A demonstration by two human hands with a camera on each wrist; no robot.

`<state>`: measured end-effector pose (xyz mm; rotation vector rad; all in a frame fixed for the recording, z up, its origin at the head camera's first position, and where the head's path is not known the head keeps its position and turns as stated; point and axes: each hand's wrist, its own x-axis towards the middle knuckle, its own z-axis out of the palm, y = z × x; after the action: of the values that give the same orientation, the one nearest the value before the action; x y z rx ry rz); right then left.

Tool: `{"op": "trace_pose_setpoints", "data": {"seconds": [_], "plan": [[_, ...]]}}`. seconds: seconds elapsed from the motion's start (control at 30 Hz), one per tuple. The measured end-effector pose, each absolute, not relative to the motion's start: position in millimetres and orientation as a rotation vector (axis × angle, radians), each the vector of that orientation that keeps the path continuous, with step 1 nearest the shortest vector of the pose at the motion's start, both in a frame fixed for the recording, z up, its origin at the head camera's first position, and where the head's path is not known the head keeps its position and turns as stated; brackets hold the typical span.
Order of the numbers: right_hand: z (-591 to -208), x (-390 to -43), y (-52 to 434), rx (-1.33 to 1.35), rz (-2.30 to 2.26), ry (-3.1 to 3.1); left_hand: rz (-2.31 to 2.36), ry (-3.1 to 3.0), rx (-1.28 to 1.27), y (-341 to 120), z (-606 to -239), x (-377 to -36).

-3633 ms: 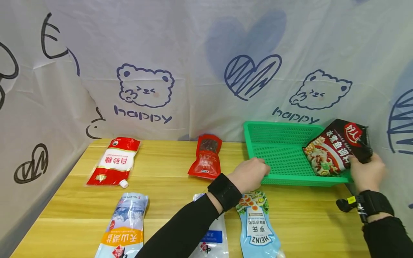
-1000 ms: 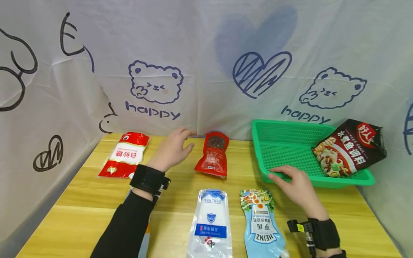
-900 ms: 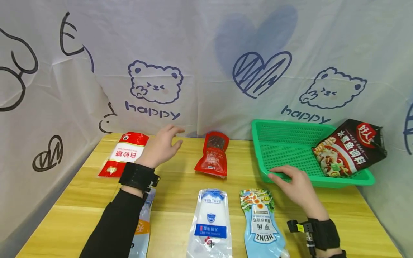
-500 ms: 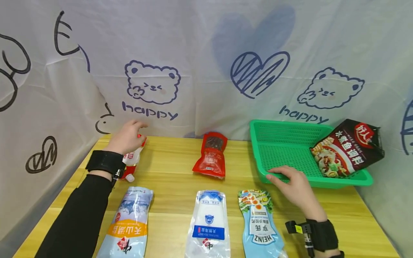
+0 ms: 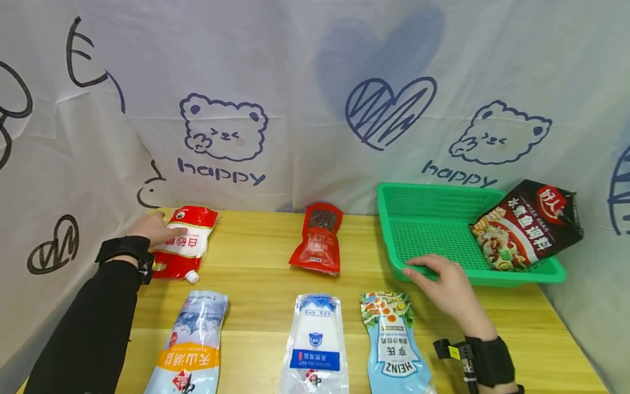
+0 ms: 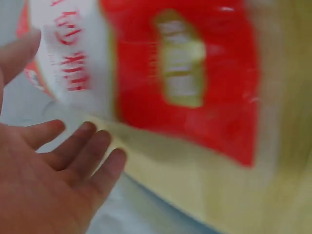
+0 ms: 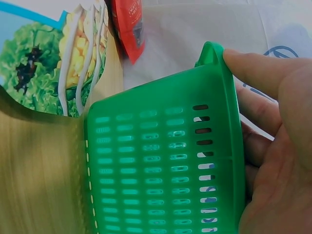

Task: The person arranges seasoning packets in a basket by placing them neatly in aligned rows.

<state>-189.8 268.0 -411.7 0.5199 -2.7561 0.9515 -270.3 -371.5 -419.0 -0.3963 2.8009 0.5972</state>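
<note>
At the back left lies a red and white bag of white sugar (image 5: 197, 219) with a white spout cap. My left hand (image 5: 155, 229) is at its left side, thumb over the front; in the left wrist view its fingers (image 6: 92, 151) are spread beside the bag's edge. My right hand (image 5: 450, 287) holds the near left corner of the green plastic basket (image 5: 386, 230), thumb outside the rim and fingers behind it in the right wrist view. Inside the basket leans a dark pack of fish seasoning (image 5: 529, 224), sticking out over the right end.
A red snack pouch (image 5: 319, 241) lies near the back curtain (image 5: 315, 153). Along the front of the wooden table (image 5: 256, 306) lie an orange-banded salt bag (image 5: 189, 345), a white sea salt bag (image 5: 315, 345) and a blue Heinz pouch (image 5: 394, 345).
My left hand has moved left from between the sugar bag and the red pouch to the sugar bag's left side. Earlier, my right hand let go of the seasoning pack and moved to the basket's corner.
</note>
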Motion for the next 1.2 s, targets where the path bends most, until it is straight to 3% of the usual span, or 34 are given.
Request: {"op": "trace_pose_setpoints", "data": {"seconds": [0.9,1.2], "plan": [[-413.2,-189.9,265.3,0.513,0.958,-2.77,0.983,2.742,-0.655,-355.2,-424.9,-267.7],[-413.8,-189.1,267.8,0.512,0.957,-2.775,1.051,2.886,-0.547,-336.8,-419.7,-267.0]]}}
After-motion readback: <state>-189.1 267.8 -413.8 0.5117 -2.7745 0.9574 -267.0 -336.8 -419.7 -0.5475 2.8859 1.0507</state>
